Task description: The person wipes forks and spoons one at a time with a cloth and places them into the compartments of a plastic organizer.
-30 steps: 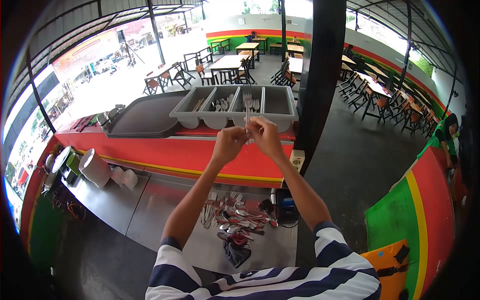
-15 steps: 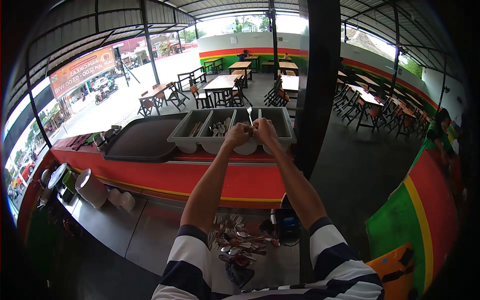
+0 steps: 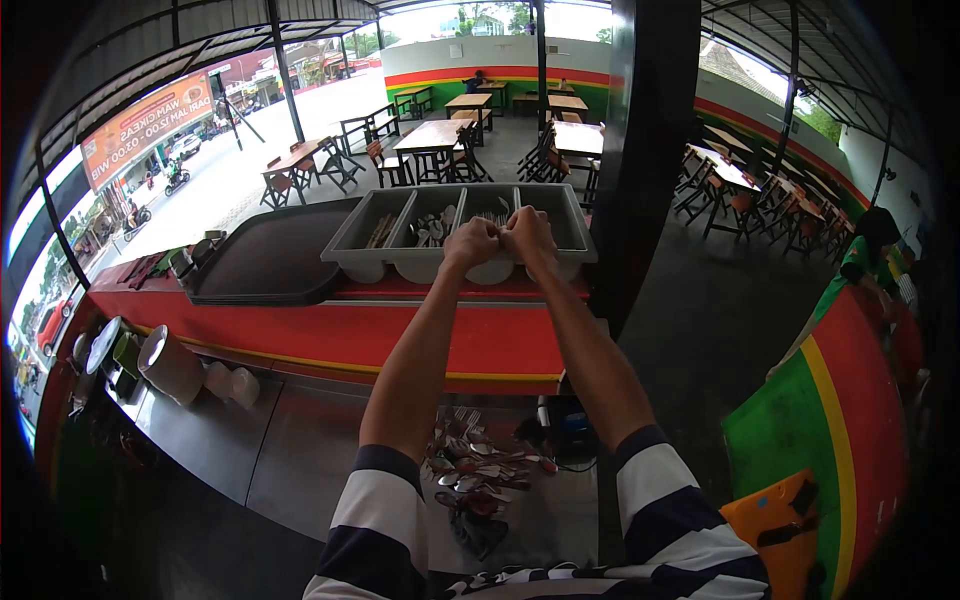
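My left hand [image 3: 472, 243] and my right hand [image 3: 529, 236] are close together at the front rim of a grey cutlery tray [image 3: 362, 262] with several compartments. Both have bent, closed fingers that meet in a pinch; whatever lies between them is hidden. Just beyond the fingertips, forks [image 3: 492, 214] show in the third compartment, one with its head raised. Spoons [image 3: 434, 228] fill the compartment to the left, and thin brownish pieces [image 3: 381, 231] lie in the leftmost one. Below my forearms, a heap of loose forks and spoons [image 3: 475, 465] rests on the metal counter [image 3: 310, 440].
Dark serving trays [image 3: 270, 250] are stacked on the red ledge [image 3: 430, 340] left of the cutlery tray. A black pillar [image 3: 650, 150] stands close on the right. White bowls [image 3: 170, 365] sit at lower left. A person in green [image 3: 870, 265] is at far right.
The view has tilted down slightly, so everything appears higher. A fork that stood upright between my hands now shows lower, its head at the compartment. My hands stay together.
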The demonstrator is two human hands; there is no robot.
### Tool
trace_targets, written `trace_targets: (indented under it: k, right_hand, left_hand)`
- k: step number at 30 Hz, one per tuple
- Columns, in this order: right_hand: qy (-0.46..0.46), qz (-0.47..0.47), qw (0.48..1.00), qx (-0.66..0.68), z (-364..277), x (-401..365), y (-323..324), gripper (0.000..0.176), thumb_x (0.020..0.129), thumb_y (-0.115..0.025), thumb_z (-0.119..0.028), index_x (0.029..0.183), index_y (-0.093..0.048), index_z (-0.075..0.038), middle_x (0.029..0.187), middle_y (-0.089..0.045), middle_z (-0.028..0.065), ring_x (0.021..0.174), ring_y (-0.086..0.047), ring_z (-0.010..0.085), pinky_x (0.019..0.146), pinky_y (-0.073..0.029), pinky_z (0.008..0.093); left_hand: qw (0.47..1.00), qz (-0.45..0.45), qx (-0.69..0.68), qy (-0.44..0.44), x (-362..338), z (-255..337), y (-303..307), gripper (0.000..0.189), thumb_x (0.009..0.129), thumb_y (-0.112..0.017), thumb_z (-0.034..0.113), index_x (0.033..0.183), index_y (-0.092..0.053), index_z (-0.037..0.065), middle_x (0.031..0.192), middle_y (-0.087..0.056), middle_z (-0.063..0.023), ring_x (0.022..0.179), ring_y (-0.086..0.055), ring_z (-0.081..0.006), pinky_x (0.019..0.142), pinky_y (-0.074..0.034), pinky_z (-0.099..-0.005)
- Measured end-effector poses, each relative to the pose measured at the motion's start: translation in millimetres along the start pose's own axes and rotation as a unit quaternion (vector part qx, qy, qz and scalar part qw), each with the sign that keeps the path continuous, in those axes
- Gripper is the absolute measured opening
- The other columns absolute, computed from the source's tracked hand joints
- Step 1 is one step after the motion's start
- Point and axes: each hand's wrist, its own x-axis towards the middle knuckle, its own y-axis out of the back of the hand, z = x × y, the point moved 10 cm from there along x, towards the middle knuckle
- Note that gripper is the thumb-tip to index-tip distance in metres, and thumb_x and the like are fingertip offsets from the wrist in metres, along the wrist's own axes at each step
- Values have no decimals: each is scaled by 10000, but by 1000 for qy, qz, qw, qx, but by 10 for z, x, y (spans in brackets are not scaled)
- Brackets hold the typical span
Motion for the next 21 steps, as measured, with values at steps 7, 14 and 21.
trace_targets:
  k: [7,14,21]
  right_hand:
    - [45,17,999,-11,-85,-43,3,174,772,-679,-215,840,-705,-57,932,-697,185,907,-678,366,786,-551,453]
    - [167,144,975,-20,-319,-332,211,203,851,-577,-212,870,-689,-44,895,-676,150,859,-657,353,767,-523,447]
    - [212,162,962,54,-361,-553,265,141,839,-646,-171,887,-678,-43,861,-656,126,836,-653,301,733,-516,407]
  left_hand:
    - [997,74,-10,-28,-144,97,140,272,857,-581,354,1012,-722,181,960,-717,-123,957,-673,-321,837,-514,-437]
    - [962,245,-46,-114,-449,258,378,224,867,-626,247,1042,-660,111,996,-707,-67,1008,-642,-291,838,-511,-409]
    - [947,218,-177,-153,-647,178,475,264,889,-641,183,1108,-628,37,1021,-707,-110,960,-675,-268,825,-518,-356]
